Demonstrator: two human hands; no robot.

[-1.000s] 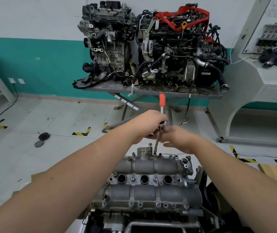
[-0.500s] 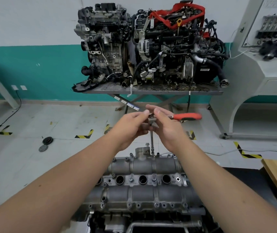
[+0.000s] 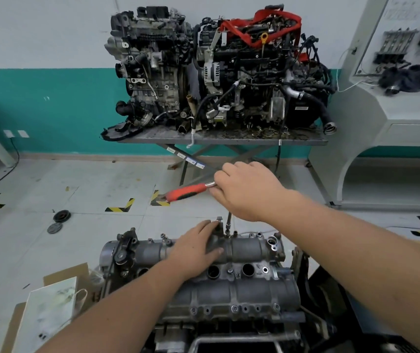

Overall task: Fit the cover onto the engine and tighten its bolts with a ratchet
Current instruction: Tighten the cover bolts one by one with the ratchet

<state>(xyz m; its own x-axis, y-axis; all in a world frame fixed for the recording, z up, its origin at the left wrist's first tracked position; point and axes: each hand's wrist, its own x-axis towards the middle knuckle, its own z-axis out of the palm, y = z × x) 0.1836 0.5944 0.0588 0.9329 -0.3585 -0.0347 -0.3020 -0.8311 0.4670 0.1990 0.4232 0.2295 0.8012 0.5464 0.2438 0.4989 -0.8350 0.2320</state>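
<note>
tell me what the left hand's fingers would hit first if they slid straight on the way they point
Likely the upright bolt at the cover's far edge: the left hand lies flat on the cover, fingers aimed toward it. The ratchet's extension stands just right of that line; depth is unclear.

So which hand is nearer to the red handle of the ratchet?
Right. The right hand grips the ratchet at its head, just beside the red handle. The left hand rests flat on the cover, lower down.
</note>
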